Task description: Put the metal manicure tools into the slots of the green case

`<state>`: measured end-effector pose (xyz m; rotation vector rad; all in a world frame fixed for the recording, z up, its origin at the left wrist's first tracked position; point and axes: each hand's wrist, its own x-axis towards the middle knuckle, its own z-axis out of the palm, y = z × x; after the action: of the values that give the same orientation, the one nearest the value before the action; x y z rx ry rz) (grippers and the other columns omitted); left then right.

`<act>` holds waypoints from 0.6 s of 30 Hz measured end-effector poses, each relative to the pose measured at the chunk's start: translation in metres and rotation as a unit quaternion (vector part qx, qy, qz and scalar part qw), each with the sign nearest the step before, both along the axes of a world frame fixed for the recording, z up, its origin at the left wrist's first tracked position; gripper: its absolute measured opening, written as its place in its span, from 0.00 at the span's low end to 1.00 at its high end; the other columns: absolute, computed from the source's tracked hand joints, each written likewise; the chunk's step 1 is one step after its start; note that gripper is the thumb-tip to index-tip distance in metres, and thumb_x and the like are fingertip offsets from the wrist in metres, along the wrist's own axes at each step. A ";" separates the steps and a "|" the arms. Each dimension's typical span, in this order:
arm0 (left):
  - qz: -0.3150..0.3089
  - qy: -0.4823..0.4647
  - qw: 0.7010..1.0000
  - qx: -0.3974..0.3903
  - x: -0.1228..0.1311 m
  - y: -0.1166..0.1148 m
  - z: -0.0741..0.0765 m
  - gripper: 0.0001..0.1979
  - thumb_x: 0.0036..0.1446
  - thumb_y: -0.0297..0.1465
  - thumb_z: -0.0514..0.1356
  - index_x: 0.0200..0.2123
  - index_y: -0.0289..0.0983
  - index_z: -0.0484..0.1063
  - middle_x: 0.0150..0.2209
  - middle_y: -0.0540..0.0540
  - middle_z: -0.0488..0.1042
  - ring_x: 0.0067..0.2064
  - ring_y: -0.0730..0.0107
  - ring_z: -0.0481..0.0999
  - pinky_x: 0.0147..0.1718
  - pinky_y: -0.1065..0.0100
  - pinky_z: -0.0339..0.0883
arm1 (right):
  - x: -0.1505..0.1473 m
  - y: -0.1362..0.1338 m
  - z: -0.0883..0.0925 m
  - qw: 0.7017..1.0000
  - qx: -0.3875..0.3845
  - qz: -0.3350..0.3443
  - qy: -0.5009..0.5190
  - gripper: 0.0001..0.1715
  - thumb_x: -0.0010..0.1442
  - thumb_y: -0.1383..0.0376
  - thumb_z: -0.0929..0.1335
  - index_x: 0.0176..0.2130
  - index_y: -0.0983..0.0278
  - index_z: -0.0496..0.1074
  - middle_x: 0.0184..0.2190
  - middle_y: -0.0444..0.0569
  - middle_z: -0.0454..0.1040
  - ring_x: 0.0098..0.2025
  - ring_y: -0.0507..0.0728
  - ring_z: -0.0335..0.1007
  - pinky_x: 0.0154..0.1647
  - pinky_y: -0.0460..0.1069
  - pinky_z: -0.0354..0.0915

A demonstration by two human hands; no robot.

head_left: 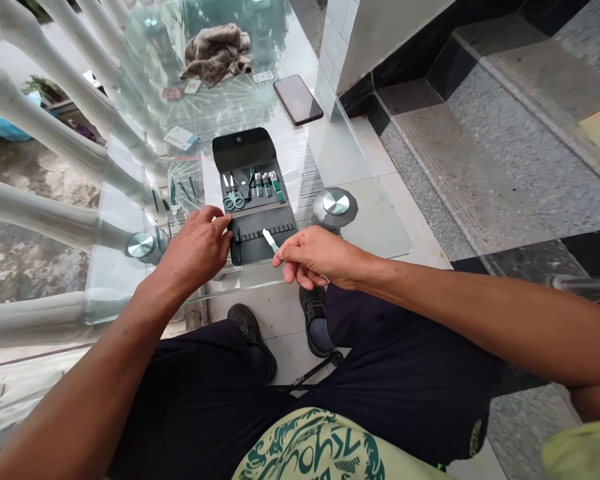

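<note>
An open black tool case lies on a glass table, with small green-handled tools strapped in its upper half. My left hand rests at the case's lower left edge, fingers curled against it. My right hand pinches a slim tool with a white and green tip over the case's lower half, where a row of empty loops runs across. Several loose green tools lie on the glass left of the case.
A dark phone and a crumpled cloth lie farther back on the glass, with small cards nearby. Round metal fittings sit under the glass. White railing bars run along the left, stone steps on the right.
</note>
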<state>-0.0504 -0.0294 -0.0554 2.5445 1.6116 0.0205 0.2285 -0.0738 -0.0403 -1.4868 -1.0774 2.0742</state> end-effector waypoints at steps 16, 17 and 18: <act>0.002 0.005 1.000 -0.010 0.004 0.000 -0.001 0.22 0.86 0.37 0.58 0.70 0.39 0.87 0.71 0.32 0.79 0.71 0.35 0.79 0.74 0.39 0.79 | -0.005 -0.002 -0.011 0.999 -0.025 0.003 -0.021 0.17 0.83 0.71 0.75 0.37 0.64 0.81 0.25 0.50 0.86 0.14 0.50 0.69 0.09 0.42 0.55; 0.003 0.004 1.000 -0.012 0.004 0.000 -0.002 0.22 0.86 0.37 0.58 0.69 0.40 0.87 0.71 0.32 0.79 0.71 0.35 0.79 0.74 0.39 0.79 | -0.006 -0.001 -0.012 0.999 -0.023 0.001 -0.024 0.17 0.83 0.71 0.75 0.37 0.65 0.81 0.25 0.50 0.86 0.14 0.50 0.69 0.09 0.42 0.55; 0.003 0.003 1.000 -0.014 0.004 0.001 -0.002 0.22 0.86 0.37 0.58 0.69 0.40 0.87 0.71 0.32 0.79 0.71 0.35 0.79 0.74 0.39 0.79 | -0.006 0.000 -0.012 1.000 -0.021 0.000 -0.024 0.17 0.83 0.71 0.75 0.37 0.65 0.81 0.25 0.50 0.86 0.14 0.50 0.70 0.09 0.42 0.56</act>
<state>-0.0462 -0.0288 -0.0571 2.5215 1.6091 -0.0110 0.2222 -0.0736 -0.0522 -1.5633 -1.0572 2.0820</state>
